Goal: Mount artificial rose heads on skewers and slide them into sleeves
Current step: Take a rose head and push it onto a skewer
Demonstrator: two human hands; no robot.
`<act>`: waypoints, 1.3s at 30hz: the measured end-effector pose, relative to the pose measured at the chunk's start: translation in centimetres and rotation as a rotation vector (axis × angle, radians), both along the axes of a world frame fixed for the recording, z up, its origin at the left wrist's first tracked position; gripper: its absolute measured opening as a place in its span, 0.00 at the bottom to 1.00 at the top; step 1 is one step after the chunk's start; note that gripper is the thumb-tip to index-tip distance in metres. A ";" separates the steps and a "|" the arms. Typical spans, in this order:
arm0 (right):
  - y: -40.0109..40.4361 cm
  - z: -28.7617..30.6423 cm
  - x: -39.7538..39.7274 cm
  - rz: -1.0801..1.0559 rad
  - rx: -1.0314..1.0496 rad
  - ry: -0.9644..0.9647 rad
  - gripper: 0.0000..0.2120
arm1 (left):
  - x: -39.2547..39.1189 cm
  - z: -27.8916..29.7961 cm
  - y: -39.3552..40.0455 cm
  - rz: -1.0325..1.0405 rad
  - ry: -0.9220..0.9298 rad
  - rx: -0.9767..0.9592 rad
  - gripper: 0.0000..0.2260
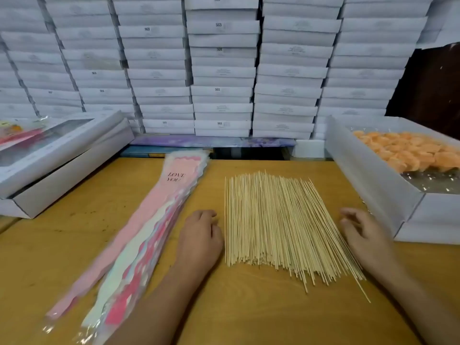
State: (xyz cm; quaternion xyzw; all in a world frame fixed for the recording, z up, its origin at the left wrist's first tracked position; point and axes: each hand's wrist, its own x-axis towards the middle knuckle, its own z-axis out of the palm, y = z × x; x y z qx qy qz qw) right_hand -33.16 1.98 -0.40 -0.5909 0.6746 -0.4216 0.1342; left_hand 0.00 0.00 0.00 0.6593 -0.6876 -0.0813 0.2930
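Observation:
A wide pile of thin wooden skewers [278, 225] lies spread on the wooden table [249, 314]. To its left lies a stack of long pink and white plastic sleeves [151, 220], the top one printed "LOVE YOU". Orange artificial rose heads [410, 151] fill an open white box [368, 175] at the right. My left hand [199, 235] rests on the table between the sleeves and the skewers, fingers curled down, holding nothing. My right hand [366, 232] hovers at the right edge of the skewer pile, fingers loosely spread, holding nothing.
A wall of stacked white cartons [224, 70] rises behind the table. Two flat white window boxes [62, 155] sit stacked at the left, with pink items inside the top one. Flat patterned packs [211, 141] lie under the cartons at the table's far edge.

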 end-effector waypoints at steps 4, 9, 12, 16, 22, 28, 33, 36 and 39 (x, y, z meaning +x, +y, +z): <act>0.0 0.2 0.0 0.013 0.042 -0.001 0.13 | 0.0 0.1 -0.2 0.008 0.010 -0.004 0.17; 0.1 0.3 0.0 0.011 0.045 0.027 0.12 | -0.2 -0.2 -0.6 -0.037 0.015 -0.003 0.17; 0.5 1.0 0.6 0.021 0.044 0.104 0.13 | -0.4 -0.6 -0.8 -0.101 0.004 0.037 0.19; 0.8 4.6 1.2 0.039 -0.052 0.197 0.17 | -0.3 -0.7 -0.9 -0.098 0.012 0.043 0.20; -1.8 13.9 -2.4 -0.084 -0.209 0.263 0.19 | -0.1 -0.8 -0.9 -0.114 0.022 0.038 0.19; -4.8 15.1 -8.4 -0.298 0.168 0.336 0.25 | -0.1 -0.7 -0.7 -0.118 0.039 0.029 0.18; -5.9 13.2 -10.1 -0.197 0.329 0.387 0.20 | 0.0 -0.8 -0.8 -0.123 0.045 0.036 0.18; -6.5 13.1 -10.2 -0.193 0.322 0.398 0.17 | 0.1 -0.9 -0.9 -0.123 0.038 0.031 0.18; -7.0 13.2 -10.1 -0.181 0.313 0.423 0.20 | 0.1 -0.9 -1.0 -0.121 0.039 0.030 0.18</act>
